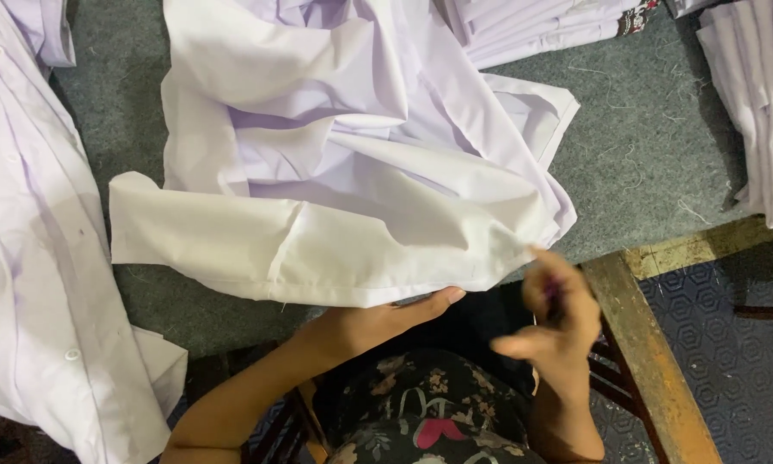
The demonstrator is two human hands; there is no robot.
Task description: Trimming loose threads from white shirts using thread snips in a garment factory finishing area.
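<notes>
A pale lilac shirt (343,172) lies crumpled on the grey surface (644,146); left hand (378,322) supports its near hem with flat, open fingers while right hand (554,314), blurred, pinches the corner, best kept taut.

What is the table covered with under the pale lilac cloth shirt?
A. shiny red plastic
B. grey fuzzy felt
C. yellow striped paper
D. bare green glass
B: the table top showing around the pale lilac cloth shirt is grey fuzzy felt with loose threads on it, while the left hand sits under the shirt's near edge and the right hand is at its corner.
</notes>
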